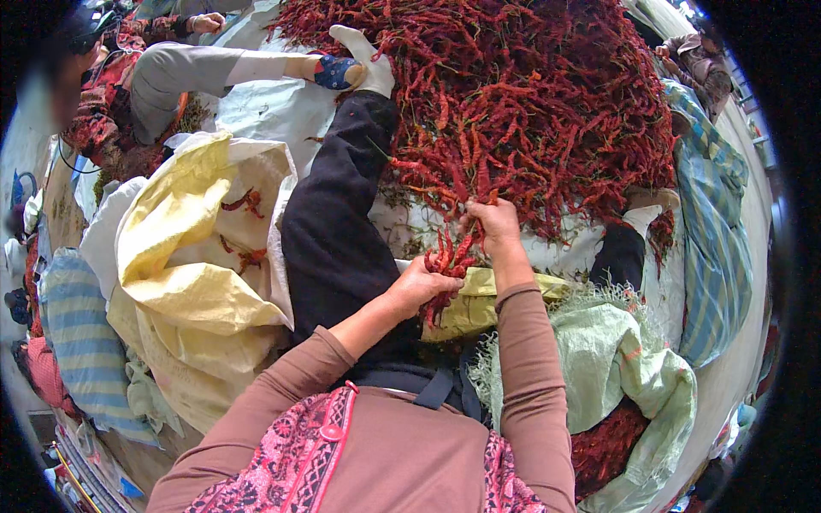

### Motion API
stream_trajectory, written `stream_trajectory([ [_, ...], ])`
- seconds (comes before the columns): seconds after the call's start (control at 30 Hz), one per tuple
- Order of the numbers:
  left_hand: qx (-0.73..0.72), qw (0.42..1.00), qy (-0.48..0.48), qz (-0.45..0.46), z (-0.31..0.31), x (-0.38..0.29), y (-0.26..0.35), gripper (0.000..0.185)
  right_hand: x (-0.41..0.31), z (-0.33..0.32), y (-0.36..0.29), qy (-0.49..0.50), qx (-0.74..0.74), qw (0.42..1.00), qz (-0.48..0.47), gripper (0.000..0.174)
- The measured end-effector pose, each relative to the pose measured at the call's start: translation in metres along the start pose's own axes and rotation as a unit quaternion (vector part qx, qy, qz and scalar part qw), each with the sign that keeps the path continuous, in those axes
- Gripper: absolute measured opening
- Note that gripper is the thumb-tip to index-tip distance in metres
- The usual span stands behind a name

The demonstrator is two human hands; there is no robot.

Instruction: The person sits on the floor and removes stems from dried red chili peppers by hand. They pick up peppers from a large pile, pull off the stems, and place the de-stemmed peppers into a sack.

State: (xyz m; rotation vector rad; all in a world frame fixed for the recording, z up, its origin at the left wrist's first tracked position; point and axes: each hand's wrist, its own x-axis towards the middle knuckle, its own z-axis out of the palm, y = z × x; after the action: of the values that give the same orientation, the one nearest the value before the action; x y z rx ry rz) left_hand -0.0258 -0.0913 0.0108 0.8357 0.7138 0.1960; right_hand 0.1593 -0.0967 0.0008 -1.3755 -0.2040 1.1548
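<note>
A large heap of dried red chili peppers [526,115], many with stems, lies in front of me between my outstretched legs. My left hand [420,286] grips a bunch of dried chilies [442,308], its thumb laid across them. Just above and to the right, my right hand [494,221] is at the heap's near edge with its fingers closed around some chilies. Which of these chilies it holds is partly hidden by the fingers. Under the bunch, a yellow woven sack [471,304] lies across my lap.
At my left stands an open yellow woven sack [192,282] with a few chilies inside. A pale green sack [596,359] at my right holds red chilies [609,442]. Blue striped sacks [86,346] flank both sides. A co-worker's leg [211,70] reaches in from the upper left.
</note>
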Motion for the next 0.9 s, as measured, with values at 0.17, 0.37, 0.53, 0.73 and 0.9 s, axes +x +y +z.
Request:
stream_trajectory([
  [0.17, -0.007, 0.998, -0.034, -0.06, -0.006, -0.008, 0.022, 0.016, -0.008, -0.013, -0.012, 0.055, 0.086, 0.994, 0.029, 0.005],
  [0.37, 0.008, 0.998, 0.006, -0.065, -0.023, -0.013, 0.021, 0.011, -0.033, -0.012, -0.021, -0.033, 0.074, 0.996, 0.039, 0.01],
  [0.53, -0.04, 0.993, -0.024, -0.105, -0.023, -0.028, 0.037, 0.009, -0.04, -0.04, -0.011, 0.002, 0.008, 0.999, 0.041, 0.011],
  [0.73, -0.061, 0.993, 0.005, -0.106, -0.034, -0.038, 0.031, 0.011, -0.048, -0.072, -0.001, 0.002, 0.301, 0.953, 0.034, 0.012],
  [0.9, -0.157, 0.985, 0.073, -0.007, -0.028, -0.031, 0.025, 0.016, -0.083, -0.046, -0.007, -0.004, 0.048, 0.999, -0.025, 0.01],
])
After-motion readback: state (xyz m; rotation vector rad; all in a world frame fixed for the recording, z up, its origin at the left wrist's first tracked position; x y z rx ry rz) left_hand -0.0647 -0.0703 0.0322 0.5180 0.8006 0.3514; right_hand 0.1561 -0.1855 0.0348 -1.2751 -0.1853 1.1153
